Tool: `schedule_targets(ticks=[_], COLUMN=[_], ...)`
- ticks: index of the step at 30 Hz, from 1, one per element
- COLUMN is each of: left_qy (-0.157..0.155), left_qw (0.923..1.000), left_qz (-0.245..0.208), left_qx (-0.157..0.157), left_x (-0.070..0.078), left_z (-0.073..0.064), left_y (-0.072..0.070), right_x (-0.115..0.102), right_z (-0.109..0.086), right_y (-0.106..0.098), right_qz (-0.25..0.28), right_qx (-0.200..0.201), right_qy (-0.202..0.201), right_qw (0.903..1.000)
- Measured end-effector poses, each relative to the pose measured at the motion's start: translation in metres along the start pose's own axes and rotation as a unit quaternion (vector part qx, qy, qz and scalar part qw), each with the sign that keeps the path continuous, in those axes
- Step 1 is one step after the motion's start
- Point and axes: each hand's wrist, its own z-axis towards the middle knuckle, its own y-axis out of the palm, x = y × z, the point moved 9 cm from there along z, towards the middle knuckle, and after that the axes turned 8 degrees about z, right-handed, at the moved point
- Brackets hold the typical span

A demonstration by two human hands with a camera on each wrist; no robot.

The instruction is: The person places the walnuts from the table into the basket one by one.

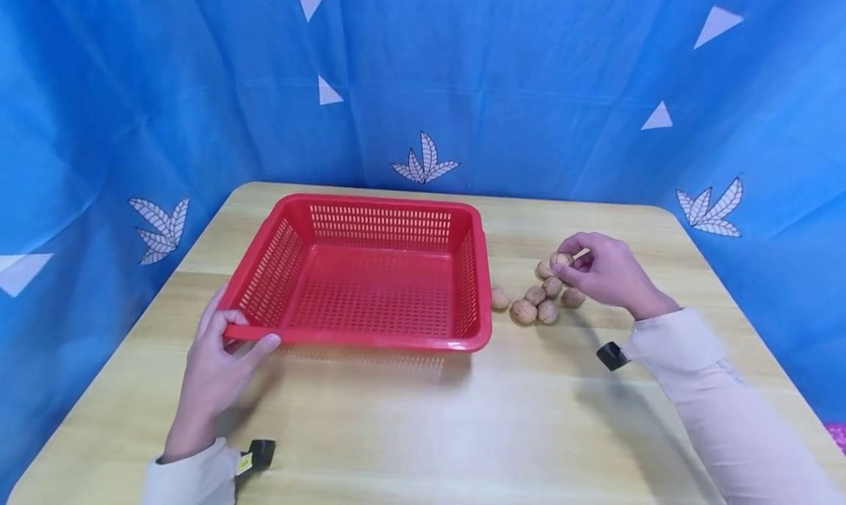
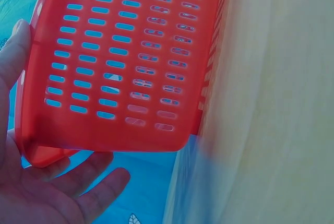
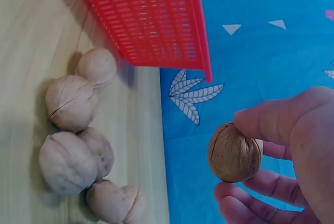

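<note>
A red plastic basket with slotted walls stands on the left half of the table, nothing inside it. At its near left corner my left hand grips the rim, thumb on top; the left wrist view shows the fingers below that corner. My right hand pinches a walnut between thumb and fingers, above the other walnuts. Several loose walnuts lie in a cluster on the table, right of the basket. One walnut sits close by the basket's right wall.
The pale wooden table has rounded far corners. Behind it and at both sides hangs a blue cloth with white triangles and leaf prints. Black devices are strapped at both wrists, such as the right wrist camera.
</note>
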Motion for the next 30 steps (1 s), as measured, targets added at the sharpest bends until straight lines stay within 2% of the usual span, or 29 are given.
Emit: schedule_targets(ticks=[8, 21, 25, 30], left_qy=[0.011, 0.002, -0.001, -0.002], left_qw=[0.9997, 0.9999, 0.9998, 0.9998], left_qz=[-0.018, -0.016, -0.017, -0.018], left_qx=[0.007, -0.002, -0.006, -0.008], left_x=[0.002, -0.003, -0.004, -0.004], left_z=[-0.001, -0.001, 0.0, 0.001], left_y=[-0.001, -0.001, -0.002, -0.001], right_x=[-0.014, -0.031, -0.036, -0.041], right_z=[0.011, 0.026, 0.032, 0.04], right_y=[0.0, 0.008, 0.01, 0.014], right_qz=[0.005, 0.024, 0.031, 0.049], right_qx=[0.01, -0.002, -0.003, -0.007], right_qy=[-0.021, -0.031, -0.029, -0.007], right_qw=[0.9997, 0.9992, 0.9991, 0.9988])
